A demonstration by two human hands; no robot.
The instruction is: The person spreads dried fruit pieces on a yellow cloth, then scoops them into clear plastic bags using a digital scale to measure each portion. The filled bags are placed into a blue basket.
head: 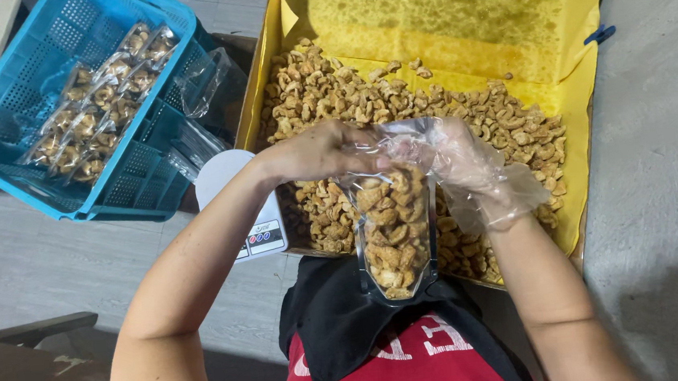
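A clear stand-up pouch (395, 230) filled with pale brown fried snack pieces hangs upright over my lap. My left hand (321, 150), bare, pinches the pouch's top edge from the left. My right hand (466, 166), in a loose clear plastic glove, grips the same top edge from the right. Behind the pouch lies a big box lined with yellow paper (581, 91), holding a heap of loose snack pieces (397, 105).
A blue plastic crate (10, 111) at the upper left holds several filled pouches (95, 109). A small white digital scale (244, 214) stands between crate and box. Empty clear bags (202, 84) lie by the crate. Grey floor surrounds everything.
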